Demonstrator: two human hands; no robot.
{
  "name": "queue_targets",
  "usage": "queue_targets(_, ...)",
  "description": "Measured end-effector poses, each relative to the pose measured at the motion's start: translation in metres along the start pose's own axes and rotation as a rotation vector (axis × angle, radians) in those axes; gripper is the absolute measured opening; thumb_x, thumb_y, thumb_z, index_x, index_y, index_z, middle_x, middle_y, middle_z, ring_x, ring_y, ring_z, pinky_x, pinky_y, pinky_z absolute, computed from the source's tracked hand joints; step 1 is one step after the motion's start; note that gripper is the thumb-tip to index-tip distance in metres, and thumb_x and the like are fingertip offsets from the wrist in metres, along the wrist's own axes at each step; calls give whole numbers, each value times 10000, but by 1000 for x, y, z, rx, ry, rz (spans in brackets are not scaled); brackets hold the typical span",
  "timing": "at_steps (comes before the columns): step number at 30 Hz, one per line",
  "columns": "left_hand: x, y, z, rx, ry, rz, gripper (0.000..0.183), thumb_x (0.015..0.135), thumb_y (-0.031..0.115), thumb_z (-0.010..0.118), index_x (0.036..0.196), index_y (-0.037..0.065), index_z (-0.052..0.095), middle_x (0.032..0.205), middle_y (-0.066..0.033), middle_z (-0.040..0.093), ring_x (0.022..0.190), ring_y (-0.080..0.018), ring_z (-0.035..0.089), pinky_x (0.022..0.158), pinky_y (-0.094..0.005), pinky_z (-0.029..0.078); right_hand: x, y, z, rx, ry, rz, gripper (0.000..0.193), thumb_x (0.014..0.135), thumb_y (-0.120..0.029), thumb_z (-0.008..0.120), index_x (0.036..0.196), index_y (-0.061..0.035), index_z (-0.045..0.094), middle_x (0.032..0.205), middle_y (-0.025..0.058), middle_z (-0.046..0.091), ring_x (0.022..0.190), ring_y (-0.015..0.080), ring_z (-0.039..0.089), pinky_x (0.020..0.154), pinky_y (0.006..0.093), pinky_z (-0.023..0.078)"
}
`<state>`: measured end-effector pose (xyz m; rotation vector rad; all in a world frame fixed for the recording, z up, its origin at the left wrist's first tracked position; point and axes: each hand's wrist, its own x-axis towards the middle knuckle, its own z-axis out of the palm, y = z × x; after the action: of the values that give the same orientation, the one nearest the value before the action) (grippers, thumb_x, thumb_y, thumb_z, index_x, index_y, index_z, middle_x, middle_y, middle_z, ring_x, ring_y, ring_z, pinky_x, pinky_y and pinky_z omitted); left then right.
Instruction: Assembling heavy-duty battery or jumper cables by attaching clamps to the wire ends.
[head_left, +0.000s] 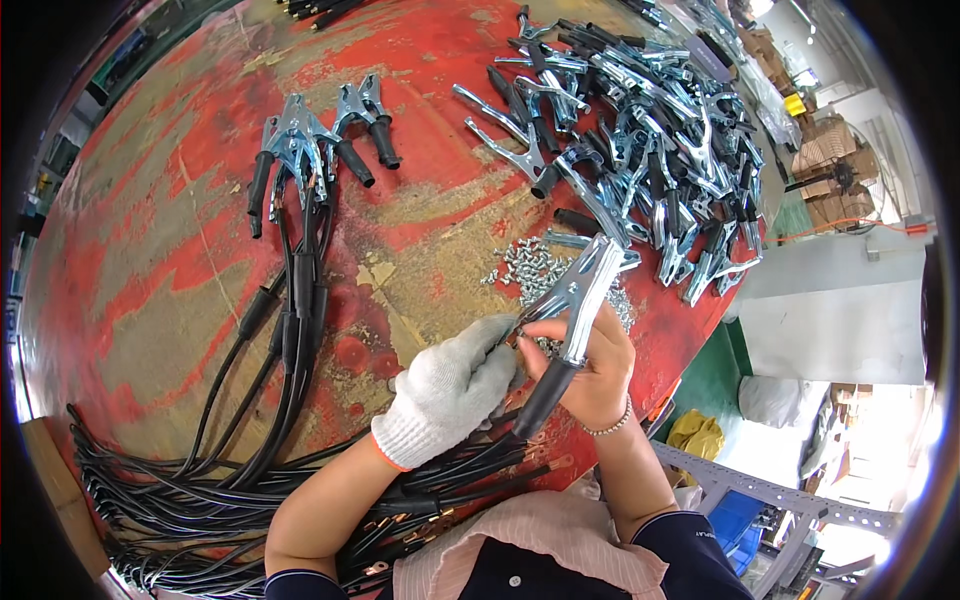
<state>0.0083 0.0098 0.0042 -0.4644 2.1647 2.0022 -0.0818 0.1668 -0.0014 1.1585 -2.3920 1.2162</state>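
My right hand (597,375) grips a metal clamp (576,300) with a black handle, held tilted over the red table (150,250). My left hand (452,388), in a white knit glove, pinches at the clamp's jaw end, fingertips touching it. Just beyond both hands lies a small heap of silver screws (527,268). Black cables (290,440) with copper lugs run under my forearms toward the table's near edge.
A big pile of bare metal clamps (650,130) fills the table's far right. Finished clamps with cables attached (295,150) lie at the far left, two more (365,125) beside them. Cardboard boxes (830,170) and a green floor lie past the right edge.
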Motion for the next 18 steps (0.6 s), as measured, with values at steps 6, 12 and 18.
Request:
queue_targets(6,0,-5,1,9,24,19,332,952,135,537,1261,21,582,754,-62,650,673,-98,636,618,-271,515,2,-3,1,3,-14,17,233,646,-22,843,850,-80,747,812,65,610,731,214,608,639,323,471)
queue_targets(12,1,-11,3,-29,38,87,311,945,110,544,1242,21,569,725,-113,649,611,-189,661,589,-321,520,-1,-1,4,-2,9,21,239,646,-43,859,852,-80,743,810,64,621,724,218,607,629,325,469)
queue_targets(18,1,-10,4,-46,35,68,340,952,117,535,1279,28,560,715,-78,632,571,-131,629,534,-290,504,-5,6,9,39,42,-27,243,639,-57,869,845,-81,742,804,82,632,708,240,610,606,331,476)
